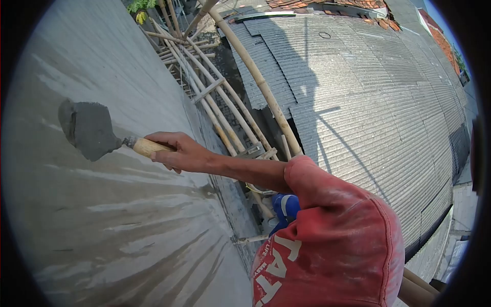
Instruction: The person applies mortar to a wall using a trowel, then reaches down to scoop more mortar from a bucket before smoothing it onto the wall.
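Note:
My right hand is closed around the pale wooden handle of a trowel, its arm reaching left out of a red sleeve. Grey mortar coats the blade, which overlaps the wall surface in this view. The plastered wall fills the left side, with darker damp-looking patches and pale streaks below the trowel. My left hand is out of the picture.
Bamboo scaffold poles run beside the wall, with more lashed below. A corrugated roof spreads out lower down on the right, with broken red tiles at its far edge. Blue fabric with a pale band shows beneath my arm.

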Action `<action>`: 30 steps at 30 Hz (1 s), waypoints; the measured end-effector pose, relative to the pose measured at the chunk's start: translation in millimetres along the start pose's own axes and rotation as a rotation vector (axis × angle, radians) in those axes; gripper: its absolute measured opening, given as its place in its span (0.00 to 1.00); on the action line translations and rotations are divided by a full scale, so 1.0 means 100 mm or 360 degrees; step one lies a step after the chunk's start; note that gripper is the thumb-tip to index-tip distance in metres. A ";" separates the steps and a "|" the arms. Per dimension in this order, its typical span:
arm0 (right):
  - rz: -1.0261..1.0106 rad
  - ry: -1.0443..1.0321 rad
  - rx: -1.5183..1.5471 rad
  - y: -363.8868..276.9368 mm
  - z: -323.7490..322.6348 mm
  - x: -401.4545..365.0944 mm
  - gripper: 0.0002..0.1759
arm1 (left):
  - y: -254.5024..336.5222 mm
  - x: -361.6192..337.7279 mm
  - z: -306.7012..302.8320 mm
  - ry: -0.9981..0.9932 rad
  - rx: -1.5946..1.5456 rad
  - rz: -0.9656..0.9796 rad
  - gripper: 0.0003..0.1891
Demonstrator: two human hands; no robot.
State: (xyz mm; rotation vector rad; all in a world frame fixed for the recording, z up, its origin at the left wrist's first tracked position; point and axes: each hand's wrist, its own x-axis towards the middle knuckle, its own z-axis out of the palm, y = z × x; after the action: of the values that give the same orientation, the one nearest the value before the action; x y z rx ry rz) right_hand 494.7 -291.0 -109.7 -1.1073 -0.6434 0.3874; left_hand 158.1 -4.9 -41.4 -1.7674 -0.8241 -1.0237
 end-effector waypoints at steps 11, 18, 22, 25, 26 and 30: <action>-0.0527 -0.0495 0.0095 -2.10 1.80 1.55 0.26 | -0.06 -0.24 0.17 -0.0032 0.0048 -0.0012 0.23; -0.1976 0.0408 -0.0840 -3.60 3.30 2.61 0.22 | -0.02 -0.20 0.18 0.0086 0.0087 -0.0049 0.20; -0.2238 0.0657 -0.0957 -4.11 3.99 2.54 0.22 | -0.01 -0.21 0.18 0.0094 0.0050 -0.0061 0.20; -0.2466 0.0760 -0.1167 -4.28 4.28 2.50 0.22 | -0.01 -0.20 0.18 0.0119 0.0040 -0.0075 0.19; -0.2494 0.0765 -0.1327 -4.29 4.35 2.47 0.21 | -0.01 -0.21 0.17 0.0116 0.0049 -0.0085 0.19; -0.2572 0.0891 -0.1388 -4.38 4.52 2.54 0.22 | -0.02 -0.19 0.18 0.0134 0.0034 -0.0087 0.18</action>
State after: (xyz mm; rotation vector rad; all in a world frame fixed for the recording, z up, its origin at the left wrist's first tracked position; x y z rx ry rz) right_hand 381.7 -4.8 496.0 -1.0455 -0.9983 -1.6572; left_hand 153.1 11.0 -61.9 -1.6804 -0.8312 -1.1137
